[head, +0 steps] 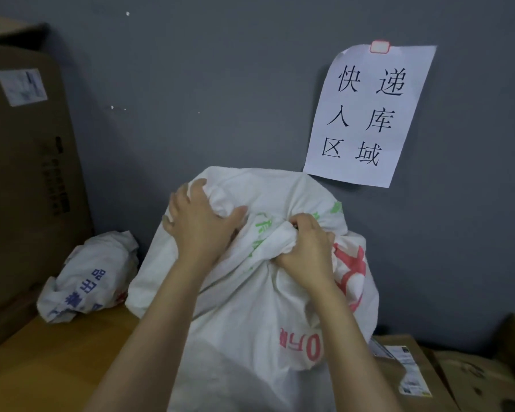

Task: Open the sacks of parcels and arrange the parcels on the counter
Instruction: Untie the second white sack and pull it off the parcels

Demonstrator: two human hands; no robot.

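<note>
Head view, early stage of the task. A large white sack [250, 307] printed in red and green stands upright on the wooden tabletop [57, 367], against a grey wall [220, 84], with its mouth gathered shut at the top. No parcel from it is visible, so opening is judged barely begun; emptying and arranging remain.

A smaller white sack [92, 278], printed in blue, lies crumpled on the tabletop just to the left, touching or nearly touching the large one (whether it holds anything cannot be told). Labelled cardboard boxes [408, 370] sit low at the right, partly hidden behind the large sack; whether they are parcels already set out cannot be told.

Both forearms reach forward and up from the lower edge.

- The left hand [197, 221] lies on the upper left of the large sack, palm down, fingers curled into a fold of cloth and gripping it.
- The right hand [306, 248] is clenched round the bunched neck of cloth at the top centre, knuckles towards the camera.

The two hands are near each other, apart, with the gathered cloth between them.

A tall cardboard carton [27, 173] stands at far left; a printed paper notice [366, 114] is fixed to the wall.
</note>
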